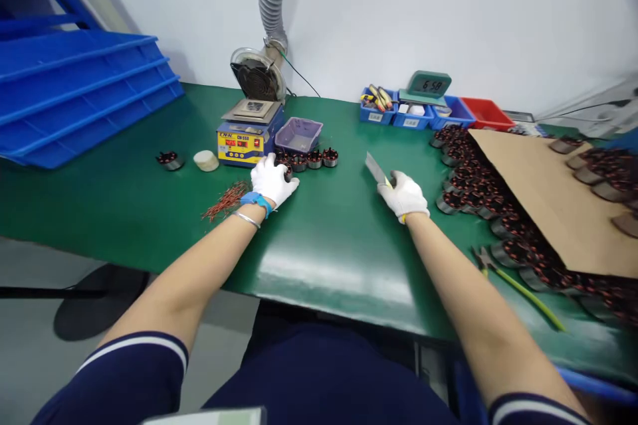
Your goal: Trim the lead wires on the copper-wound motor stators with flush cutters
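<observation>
- The left hand (272, 180), in a white glove, is by the near side of the blue-and-yellow machine (242, 148); its fingers are part-spread and curved around one coil part (288, 174), thumb reaching to the near side (how firmly they grip it, I cannot tell)
- That coil part is at the left end of a short row of coil parts (314, 159), which stands on the green table (329, 226) just in front of the purple tray (298, 136)
- The right hand (405, 195), also gloved, has its fingers closed on a flat-bladed tool (375, 168), the blade slanting up and left, apart from the row
- Loose copper wire pieces (226, 201) lie left of the left wrist, near a pale round block (206, 160)
- On the right, many more coil parts (451, 201) stand beside and around a brown cardboard sheet (553, 199), with green-handled pliers (523, 289) near them
</observation>
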Tool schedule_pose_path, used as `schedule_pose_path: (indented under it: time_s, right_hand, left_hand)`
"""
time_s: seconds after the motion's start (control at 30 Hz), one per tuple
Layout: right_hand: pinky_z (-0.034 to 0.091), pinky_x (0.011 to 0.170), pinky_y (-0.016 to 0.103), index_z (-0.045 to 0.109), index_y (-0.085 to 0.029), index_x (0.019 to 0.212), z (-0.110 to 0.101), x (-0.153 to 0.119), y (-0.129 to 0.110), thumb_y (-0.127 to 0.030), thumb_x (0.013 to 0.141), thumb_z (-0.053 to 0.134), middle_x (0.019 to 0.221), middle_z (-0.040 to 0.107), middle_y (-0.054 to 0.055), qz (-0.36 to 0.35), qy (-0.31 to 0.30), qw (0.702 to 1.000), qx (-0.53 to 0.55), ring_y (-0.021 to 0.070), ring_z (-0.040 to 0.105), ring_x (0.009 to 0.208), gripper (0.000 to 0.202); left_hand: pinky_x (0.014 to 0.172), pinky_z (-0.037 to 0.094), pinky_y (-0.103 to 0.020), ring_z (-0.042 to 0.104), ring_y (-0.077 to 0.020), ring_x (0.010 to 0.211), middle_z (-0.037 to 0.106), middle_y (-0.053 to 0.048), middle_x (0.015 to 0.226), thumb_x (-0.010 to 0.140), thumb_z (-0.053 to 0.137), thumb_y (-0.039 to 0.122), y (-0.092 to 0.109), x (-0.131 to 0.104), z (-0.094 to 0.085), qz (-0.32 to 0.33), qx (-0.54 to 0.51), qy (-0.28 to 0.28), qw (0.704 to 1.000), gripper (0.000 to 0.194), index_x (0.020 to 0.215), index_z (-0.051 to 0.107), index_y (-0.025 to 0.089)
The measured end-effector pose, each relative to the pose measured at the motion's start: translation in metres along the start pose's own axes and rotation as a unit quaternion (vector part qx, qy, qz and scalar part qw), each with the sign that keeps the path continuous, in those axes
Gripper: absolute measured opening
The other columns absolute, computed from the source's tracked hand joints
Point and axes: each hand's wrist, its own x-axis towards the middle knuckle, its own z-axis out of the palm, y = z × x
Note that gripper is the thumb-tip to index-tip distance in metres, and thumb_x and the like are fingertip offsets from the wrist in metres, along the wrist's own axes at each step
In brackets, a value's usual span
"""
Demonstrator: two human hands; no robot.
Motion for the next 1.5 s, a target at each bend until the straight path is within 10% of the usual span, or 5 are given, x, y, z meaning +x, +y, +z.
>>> schedule_pose_path:
  time_s: [0.2, 0.73, 1.0, 1.13, 1.5]
  right_hand:
    - [0.034, 0.111, 0.041, 0.035, -0.010, 0.143, 0.005, -0.025, 0.017, -0.049, 0.080, 0.055, 0.147, 0.035, 0.019, -0.098, 0.218, 0.971, -0.024, 0.0284, 0.033, 0.138, 0.077]
    - [0.050, 0.063, 0.027, 0.059, -0.021, 0.123, -0.028, -0.085, -0.022, -0.032, 0.069, 0.068, 0.097, 0.069, 0.004, -0.128, -0.358, 0.903, 0.199, 0.0159, 0.062, 0.075, 0.055]
    - [0.037, 0.059, 0.027, 0.067, -0.020, 0.081, -0.025, -0.112, -0.050, -0.032, 0.088, 0.050, 0.082, 0.067, 0.002, -0.315, -0.356, 0.879, -0.031, 0.0149, 0.057, 0.071, 0.022]
    - [0.042, 0.057, 0.025, 0.070, -0.024, 0.087, -0.033, -0.098, -0.045, -0.039, 0.080, 0.062, 0.078, 0.069, -0.001, -0.179, -0.455, 0.872, 0.033, 0.0143, 0.061, 0.067, 0.018]
    - [0.045, 0.066, 0.027, 0.067, -0.019, 0.079, -0.005, -0.098, -0.050, -0.028, 0.078, 0.058, 0.084, 0.068, 0.002, -0.115, -0.171, 0.973, 0.105, 0.0162, 0.061, 0.077, 0.013]
  left_hand:
    - [0.115, 0.028, -0.048, 0.023, -0.0329, 0.144, 0.030, -0.004, 0.155, 0.077, 0.065, 0.046, 0.025, -0.047, -0.013, 0.190, -0.043, -0.049, 0.980, 0.026, 0.084, 0.073, 0.022]
    - [0.105, 0.048, -0.043, 0.056, -0.0284, 0.122, 0.048, -0.010, 0.144, 0.066, 0.073, 0.045, 0.063, -0.105, -0.021, 0.228, -0.309, -0.243, 0.891, 0.113, 0.153, 0.005, 0.023]
    - [0.092, 0.052, -0.044, 0.065, -0.0310, 0.104, 0.069, -0.011, 0.110, 0.069, 0.069, 0.050, 0.066, -0.105, -0.010, 0.176, -0.243, -0.234, 0.925, 0.100, 0.151, 0.022, 0.019]
    - [0.088, 0.052, -0.041, 0.066, -0.0296, 0.099, 0.069, -0.010, 0.108, 0.066, 0.072, 0.056, 0.064, -0.104, -0.011, 0.167, -0.251, -0.238, 0.923, 0.107, 0.151, 0.019, 0.019]
    - [0.088, 0.051, -0.041, 0.065, -0.0275, 0.102, 0.068, -0.008, 0.112, 0.067, 0.072, 0.044, 0.061, -0.095, -0.012, 0.170, -0.285, -0.280, 0.901, 0.108, 0.152, 0.012, 0.018]
